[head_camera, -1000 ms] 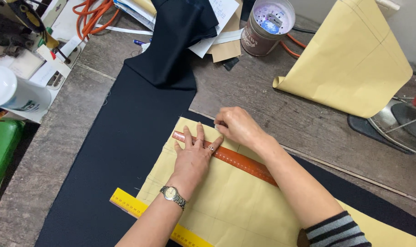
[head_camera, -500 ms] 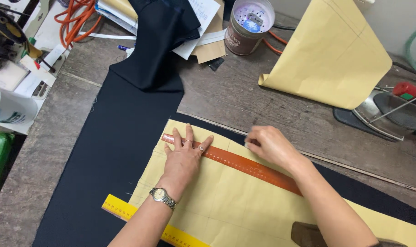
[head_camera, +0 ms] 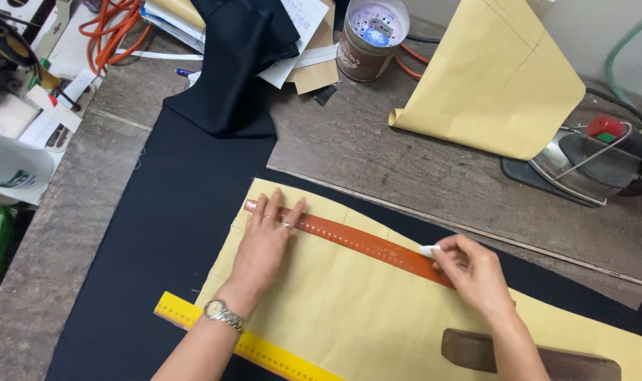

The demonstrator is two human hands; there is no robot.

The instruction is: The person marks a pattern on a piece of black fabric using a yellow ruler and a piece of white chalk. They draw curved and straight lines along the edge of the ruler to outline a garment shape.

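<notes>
My left hand [head_camera: 264,243], with a wristwatch on its wrist, lies flat with spread fingers on the left end of a brown ruler [head_camera: 356,243]. The ruler runs along the upper edge of a yellow paper pattern [head_camera: 363,317], which lies on dark navy fabric [head_camera: 159,233]. My right hand [head_camera: 476,271] pinches a small white piece of chalk [head_camera: 429,250] against the ruler's upper edge, further right. A yellow ruler [head_camera: 264,349] lies along the pattern's lower left edge.
A dark brown block [head_camera: 476,349] rests on the pattern at lower right. A flat iron [head_camera: 589,166] sits at the right, a folded yellow paper [head_camera: 497,77] behind it. A round tin [head_camera: 370,35], papers and an orange cable [head_camera: 109,28] crowd the back edge.
My right hand has slid to the right along the brown ruler's upper edge with the chalk. My left hand has stayed pressed on the ruler's left end.
</notes>
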